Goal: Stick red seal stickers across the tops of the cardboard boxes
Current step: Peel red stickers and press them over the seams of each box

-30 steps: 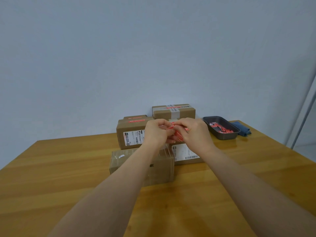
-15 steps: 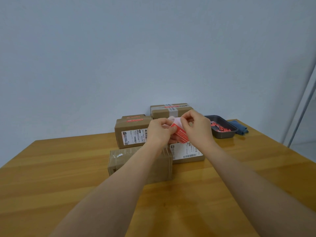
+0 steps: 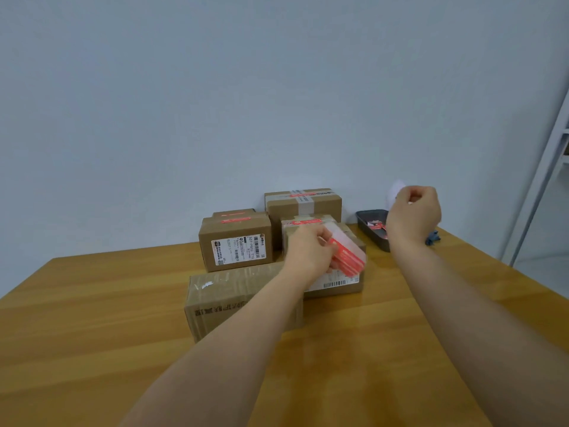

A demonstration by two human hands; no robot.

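Several cardboard boxes cluster mid-table. My left hand (image 3: pixel 308 249) holds a red seal sticker (image 3: pixel 348 257), blurred, over the low box with a barcode label (image 3: pixel 338 283). My right hand (image 3: pixel 414 212) is raised to the right above the tray, pinching a white backing strip (image 3: pixel 395 189). The taped front box (image 3: pixel 221 300) lies under my left forearm. The left labelled box (image 3: pixel 235 241), the box behind it, the back box (image 3: pixel 303 203) and a middle box (image 3: pixel 303 223) each carry a red sticker on top.
A dark metal tray (image 3: pixel 371 229) with red stickers stands at the back right, a blue cloth (image 3: pixel 432 237) beside it. The wooden table (image 3: pixel 92 318) stretches to left and front. A white frame (image 3: pixel 542 167) rises at the right edge.
The hands, together on the sticker before, have parted. My right hand swung up and right with the white backing; my left hand keeps the red sticker and moved lower over the barcode box.
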